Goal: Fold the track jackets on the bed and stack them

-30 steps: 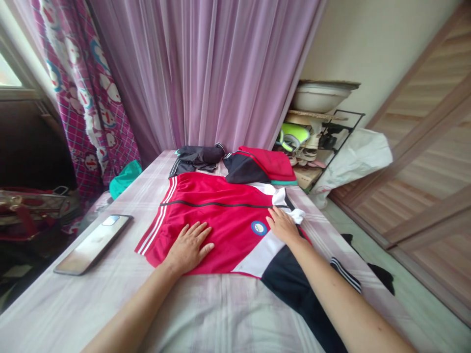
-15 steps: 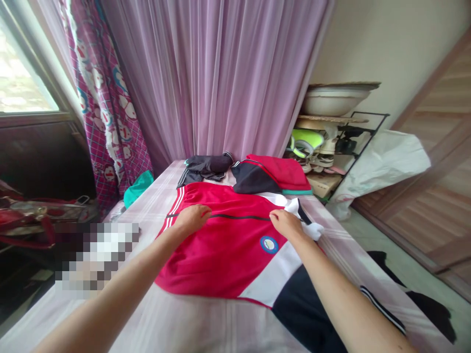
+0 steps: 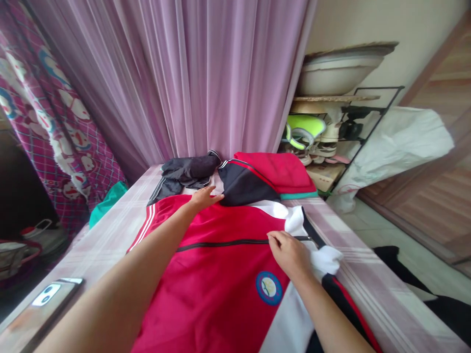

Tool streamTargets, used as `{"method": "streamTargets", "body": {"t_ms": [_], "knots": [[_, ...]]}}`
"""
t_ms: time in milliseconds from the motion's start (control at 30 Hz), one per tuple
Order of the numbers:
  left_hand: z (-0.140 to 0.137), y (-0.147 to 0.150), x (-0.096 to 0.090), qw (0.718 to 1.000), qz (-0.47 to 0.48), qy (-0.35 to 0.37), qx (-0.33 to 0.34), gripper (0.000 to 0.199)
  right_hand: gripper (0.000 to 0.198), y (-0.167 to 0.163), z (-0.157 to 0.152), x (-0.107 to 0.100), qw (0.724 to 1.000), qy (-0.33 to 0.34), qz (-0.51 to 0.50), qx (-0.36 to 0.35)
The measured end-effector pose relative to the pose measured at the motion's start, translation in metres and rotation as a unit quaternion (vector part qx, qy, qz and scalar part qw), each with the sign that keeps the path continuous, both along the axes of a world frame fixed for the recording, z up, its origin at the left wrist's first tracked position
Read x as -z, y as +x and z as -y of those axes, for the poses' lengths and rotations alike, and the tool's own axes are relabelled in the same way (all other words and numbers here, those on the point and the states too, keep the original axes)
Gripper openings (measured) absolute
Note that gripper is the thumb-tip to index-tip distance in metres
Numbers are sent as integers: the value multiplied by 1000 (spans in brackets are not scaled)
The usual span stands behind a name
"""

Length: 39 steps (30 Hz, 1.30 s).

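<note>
A red, white and dark zip-up jacket (image 3: 221,274) lies spread across the bed, with a round blue-rimmed badge (image 3: 269,288) on its front and a dark zipper (image 3: 221,243) running crosswise. Over the jacket's far edge, my left hand (image 3: 204,198) reaches out with fingers and thumb apart, holding nothing. My right hand (image 3: 289,251) is closed on the jacket at the zipper, close to the white collar (image 3: 296,220). The fabric between those fingertips is mostly hidden.
Beyond the jacket lie dark clothing (image 3: 191,171) and a folded red and dark garment (image 3: 272,171). A phone (image 3: 46,304) rests at the bed's left side. A shoe rack (image 3: 362,139) with a basin (image 3: 338,71) stands back right, beside a white bag (image 3: 405,147).
My left hand has left the zipper line and moved to the jacket's far edge, its fingers opening. My right hand stays at the zipper near the collar. The view has shifted closer.
</note>
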<state>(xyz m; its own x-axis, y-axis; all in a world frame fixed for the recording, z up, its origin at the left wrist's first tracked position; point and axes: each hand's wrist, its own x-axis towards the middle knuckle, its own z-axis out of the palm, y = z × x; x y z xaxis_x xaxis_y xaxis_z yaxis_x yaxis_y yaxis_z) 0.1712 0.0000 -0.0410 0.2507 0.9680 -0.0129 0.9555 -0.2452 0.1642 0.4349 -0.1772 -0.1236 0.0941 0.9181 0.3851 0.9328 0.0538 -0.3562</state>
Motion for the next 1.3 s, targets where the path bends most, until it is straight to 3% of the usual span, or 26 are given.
{"method": "streamTargets", "body": {"t_ms": [133,267,433,667,833,1033,1300], "knots": [[-24,17,13,998,-38,-49,30,67,23,-3,1,-5,1000,-13,-7,9],[-39,25,15,996,-68,-57,34,53,22,-8,4,-10,1000,-12,-17,22],[-48,29,12,998,-63,8,-6,44,22,-6,4,-8,999,-14,-17,24],[-34,37,30,996,-25,68,-55,45,23,-6,4,-8,999,-19,-21,22],[-37,-6,26,999,-12,20,-32,48,22,-8,5,-13,999,-22,-16,24],[-45,-76,11,998,-48,-23,-13,30,22,-8,4,-11,999,-16,-15,31],[-39,-74,11,993,-103,-54,-7,38,23,-6,4,-10,999,-26,-8,28]]}}
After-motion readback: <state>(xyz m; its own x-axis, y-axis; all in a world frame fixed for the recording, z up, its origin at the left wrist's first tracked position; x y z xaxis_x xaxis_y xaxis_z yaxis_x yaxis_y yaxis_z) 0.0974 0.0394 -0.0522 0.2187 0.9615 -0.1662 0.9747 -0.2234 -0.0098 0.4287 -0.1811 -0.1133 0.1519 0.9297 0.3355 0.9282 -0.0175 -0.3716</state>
